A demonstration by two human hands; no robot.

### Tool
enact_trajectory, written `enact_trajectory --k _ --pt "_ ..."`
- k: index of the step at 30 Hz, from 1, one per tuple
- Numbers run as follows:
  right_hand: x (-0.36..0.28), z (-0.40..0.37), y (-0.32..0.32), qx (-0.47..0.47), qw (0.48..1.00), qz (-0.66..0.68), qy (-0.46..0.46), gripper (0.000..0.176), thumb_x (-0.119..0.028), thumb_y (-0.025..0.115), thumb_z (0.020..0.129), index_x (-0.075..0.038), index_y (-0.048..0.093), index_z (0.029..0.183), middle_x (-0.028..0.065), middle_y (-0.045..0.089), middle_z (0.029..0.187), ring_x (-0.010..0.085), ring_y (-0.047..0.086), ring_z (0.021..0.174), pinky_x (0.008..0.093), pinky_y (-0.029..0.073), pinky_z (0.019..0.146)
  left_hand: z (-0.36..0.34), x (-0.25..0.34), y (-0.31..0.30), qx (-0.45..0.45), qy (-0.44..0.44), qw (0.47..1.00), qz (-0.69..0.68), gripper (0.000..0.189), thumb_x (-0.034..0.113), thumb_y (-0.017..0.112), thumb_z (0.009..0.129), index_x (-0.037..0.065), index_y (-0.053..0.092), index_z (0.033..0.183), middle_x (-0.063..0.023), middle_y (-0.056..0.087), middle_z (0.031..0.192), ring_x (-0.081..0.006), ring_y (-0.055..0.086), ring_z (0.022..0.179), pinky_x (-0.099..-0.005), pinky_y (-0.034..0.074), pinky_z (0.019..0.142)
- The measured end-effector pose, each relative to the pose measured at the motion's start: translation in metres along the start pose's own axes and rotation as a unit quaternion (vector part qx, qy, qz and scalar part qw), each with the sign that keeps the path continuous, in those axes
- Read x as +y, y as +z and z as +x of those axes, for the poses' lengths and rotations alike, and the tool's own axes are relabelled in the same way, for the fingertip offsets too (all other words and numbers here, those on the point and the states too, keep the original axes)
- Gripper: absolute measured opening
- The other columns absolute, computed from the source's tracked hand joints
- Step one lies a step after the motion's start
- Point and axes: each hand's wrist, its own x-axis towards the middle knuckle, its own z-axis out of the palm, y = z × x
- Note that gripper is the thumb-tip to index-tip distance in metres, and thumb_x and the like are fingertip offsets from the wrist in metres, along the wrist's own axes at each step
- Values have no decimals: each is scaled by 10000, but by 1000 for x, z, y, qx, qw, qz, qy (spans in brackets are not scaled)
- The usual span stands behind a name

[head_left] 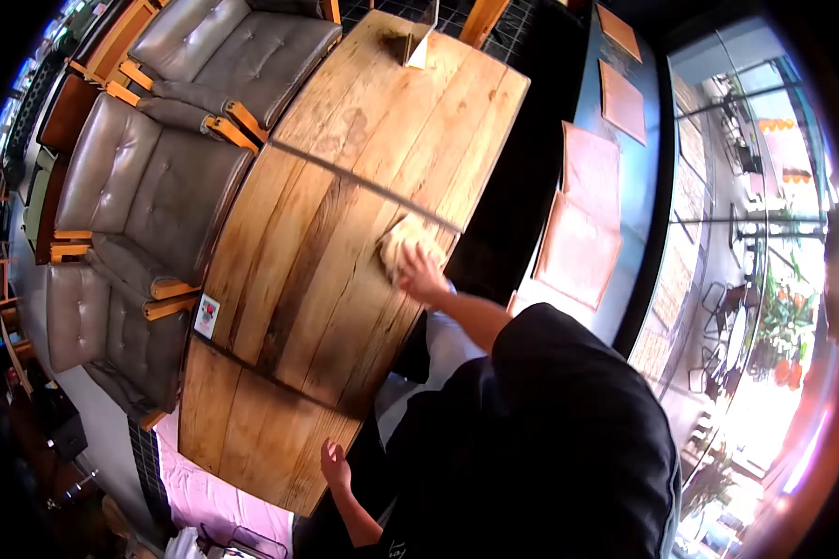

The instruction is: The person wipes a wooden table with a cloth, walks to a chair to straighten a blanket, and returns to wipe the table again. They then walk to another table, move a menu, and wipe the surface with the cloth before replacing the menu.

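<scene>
A pale, crumpled cloth [399, 240] lies on the wooden table [298, 252], near its right edge. On top of the cloth is my right hand [421, 271], its fingers pressed onto the fabric. My left hand [336, 464] is at the lower right edge of the nearer table section, holding nothing, with its fingers slightly bent and apart. A small card with a red print [207, 317] lies at the table's left edge. Dark seams divide the tabletop into sections.
Grey leather armchairs [182, 177] with wooden arms line the table's left side. A folded card stand [417, 48] is at the far end. Brown mats [578, 247] lie on a ledge by the window at right. Pink cloth [214, 503] is at lower left.
</scene>
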Motion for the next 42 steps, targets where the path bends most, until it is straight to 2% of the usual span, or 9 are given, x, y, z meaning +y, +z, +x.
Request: enact_trajectory --k 6,9,12,16,20,26,31,33,42 --pt "89 92 -54 -109 968 -132 -184 782 -656 454 906 -346 230 1589 -29 59 1690 313 95 1542 512 128 1229 35 165 106 -56 -32 995 -74 408 148 561 1000 16 508 1383 -190 611 1311 -271 598 1208 -357 462 1023" --pt "192 167 -87 143 968 -196 -69 818 -497 604 870 -171 314 1562 56 354 1575 316 295 1463 499 226 1209 46 245 139 -114 10 990 -87 418 156 538 1005 22 500 1399 -179 618 1296 -263 589 1215 -355 452 1030" --pt "304 239 -114 -10 983 -148 109 429 -444 610 918 -180 674 1251 107 198 1646 435 156 1501 641 175 1177 53 262 156 -126 -12 985 -116 423 155 544 1003 22 498 1401 -184 607 1313 -264 584 1227 -356 448 1039" --pt "388 339 -97 -4 975 -22 221 532 -427 494 990 -244 424 1484 138 95 1663 522 48 1486 689 119 1158 27 241 151 -57 -88 984 -146 413 144 549 1001 18 503 1391 -180 603 1311 -255 588 1217 -348 450 1037" --pt "322 391 -161 0 952 92 291 670 -435 470 997 -302 190 1591 139 36 1674 505 35 1498 636 96 1190 -18 137 154 -18 -177 972 -151 375 126 546 1000 -1 528 1352 -137 637 1201 -211 626 1074 -318 499 943" --pt "179 316 -96 -52 993 -110 -9 688 -210 482 979 -253 194 1602 103 94 1677 476 104 1497 621 189 1185 -53 94 157 -12 -306 915 -261 364 175 567 994 -30 548 1294 -81 633 973 -146 573 801 -279 490 780" --pt "84 127 -33 -164 936 23 -311 578 -270 524 954 -208 404 1515 37 203 1661 359 160 1525 543 216 1199 38 177 142 -104 -77 983 129 353 199 556 999 8 555 1296 -123 656 993 -228 633 870 -331 511 856" --pt "79 88 -38 -196 939 142 -244 547 -287 524 974 -178 418 1500 25 283 1632 335 200 1518 506 241 1203 58 263 136 27 -1 998 53 369 179 546 1000 34 537 1340 -170 673 1122 -286 651 1035 -362 498 945" --pt "187 43 -98 -397 880 63 -251 370 -186 584 912 -93 636 1267 152 602 1336 319 534 1286 419 450 1051 86 420 98 9 231 957 -174 396 174 483 1040 -31 505 1378 -210 590 1320 -287 575 1220 -383 434 1058"
